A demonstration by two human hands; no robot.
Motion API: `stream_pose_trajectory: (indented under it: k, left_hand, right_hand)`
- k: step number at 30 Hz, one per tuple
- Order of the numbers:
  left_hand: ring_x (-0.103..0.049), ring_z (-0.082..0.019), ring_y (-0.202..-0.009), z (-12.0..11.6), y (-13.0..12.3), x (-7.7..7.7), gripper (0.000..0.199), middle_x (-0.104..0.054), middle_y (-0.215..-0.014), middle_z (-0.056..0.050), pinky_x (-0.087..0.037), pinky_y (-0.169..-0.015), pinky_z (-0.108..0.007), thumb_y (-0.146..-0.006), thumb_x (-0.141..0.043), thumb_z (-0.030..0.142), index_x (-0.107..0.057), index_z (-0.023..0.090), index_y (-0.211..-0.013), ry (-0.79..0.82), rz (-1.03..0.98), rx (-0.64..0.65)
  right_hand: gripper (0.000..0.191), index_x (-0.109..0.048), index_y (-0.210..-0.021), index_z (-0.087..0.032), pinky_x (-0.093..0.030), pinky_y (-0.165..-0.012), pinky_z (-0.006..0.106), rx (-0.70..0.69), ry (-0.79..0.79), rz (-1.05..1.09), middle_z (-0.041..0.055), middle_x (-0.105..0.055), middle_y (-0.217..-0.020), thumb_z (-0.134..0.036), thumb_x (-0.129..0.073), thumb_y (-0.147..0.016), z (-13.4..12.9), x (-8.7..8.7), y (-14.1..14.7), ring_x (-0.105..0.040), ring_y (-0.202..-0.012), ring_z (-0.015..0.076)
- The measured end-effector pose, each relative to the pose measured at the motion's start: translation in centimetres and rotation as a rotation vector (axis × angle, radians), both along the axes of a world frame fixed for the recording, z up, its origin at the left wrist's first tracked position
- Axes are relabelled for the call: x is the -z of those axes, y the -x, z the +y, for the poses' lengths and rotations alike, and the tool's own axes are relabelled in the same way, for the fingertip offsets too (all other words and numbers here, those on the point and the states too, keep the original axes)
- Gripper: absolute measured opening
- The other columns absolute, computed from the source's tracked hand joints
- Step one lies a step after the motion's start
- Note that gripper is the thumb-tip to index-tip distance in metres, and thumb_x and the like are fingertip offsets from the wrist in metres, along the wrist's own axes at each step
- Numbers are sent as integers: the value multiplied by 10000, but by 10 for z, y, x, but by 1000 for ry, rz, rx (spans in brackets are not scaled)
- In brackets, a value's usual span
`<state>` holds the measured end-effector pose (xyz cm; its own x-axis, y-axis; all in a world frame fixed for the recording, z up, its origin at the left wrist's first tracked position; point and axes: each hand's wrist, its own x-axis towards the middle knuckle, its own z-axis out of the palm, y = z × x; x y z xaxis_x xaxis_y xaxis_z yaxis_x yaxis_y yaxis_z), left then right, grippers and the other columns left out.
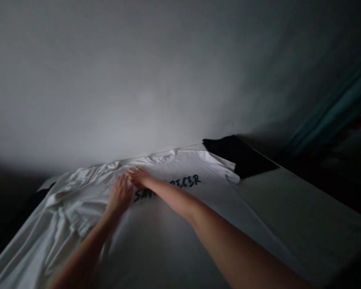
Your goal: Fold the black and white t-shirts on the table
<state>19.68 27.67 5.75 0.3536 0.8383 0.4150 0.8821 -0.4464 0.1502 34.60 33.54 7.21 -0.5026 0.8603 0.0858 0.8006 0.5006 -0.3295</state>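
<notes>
A white T-shirt (168, 228) with dark lettering across it lies spread over the table. Its right part is fairly smooth, while the left part is bunched in folds. My left hand (121, 190) rests on the cloth near the far edge, fingers stretched forward and somewhat blurred. Right beside it, my right hand (138, 176) lies flat on the shirt with its fingers pointing left, close to or touching the left one. My right forearm crosses over the lettering and hides part of it.
A folded black cloth (240, 156) lies at the table's far right corner, by the shirt's sleeve. Bare white tabletop (291, 208) shows on the right. A grey wall (156, 72) rises behind the table. Something teal (331, 108) hangs at the right.
</notes>
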Motion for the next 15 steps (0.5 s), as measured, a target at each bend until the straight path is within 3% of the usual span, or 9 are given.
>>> stream_pose_trajectory:
  k: [2,4,8,10,15]
  left_hand:
    - [-381,-291,-1431,-16,8,4,527,-476,-1512,-129,-325,-1163,-506,-991,-330,397,-489,167,-1438,84,137,-23]
    - [-332,-301,-1458,-20,11,1,585,-392,-1567,-126,-283,-1180,-509,-990,-329,451,-417,161,-1491,179,230,-130]
    - [-376,-361,-1421,-6,8,-14,583,-456,-1515,-176,-262,-1170,-545,-965,-409,483,-522,124,-1410,241,290,-326]
    - [-399,-371,-1404,6,-4,-17,563,-492,-1478,-206,-256,-1169,-543,-963,-419,453,-550,96,-1379,211,293,-316]
    - [-347,-283,-1451,36,-40,-9,555,-395,-1555,-170,-275,-1181,-462,-1002,-279,313,-396,91,-1496,198,178,-138]
  right_hand:
    - [461,-482,-1457,-227,-239,-1219,364,-81,-48,-4,53,-356,-1584,-245,-465,-997,0,8,-26,-309,-1468,204]
    - [487,-485,-1464,-215,-232,-1221,400,-45,-57,-32,91,-352,-1581,-291,-512,-984,5,13,-60,-305,-1471,236]
    - [498,-489,-1470,-196,-134,-1231,474,95,-138,-34,157,-357,-1568,-263,-522,-977,14,17,-104,-232,-1492,286]
    - [495,-485,-1472,-202,-131,-1235,467,88,-160,-25,150,-326,-1584,-269,-503,-982,11,19,-100,-214,-1498,279]
    - [491,-472,-1475,-201,-264,-1217,404,-29,-142,-39,90,-368,-1574,-305,-462,-995,1,28,-70,-300,-1473,231]
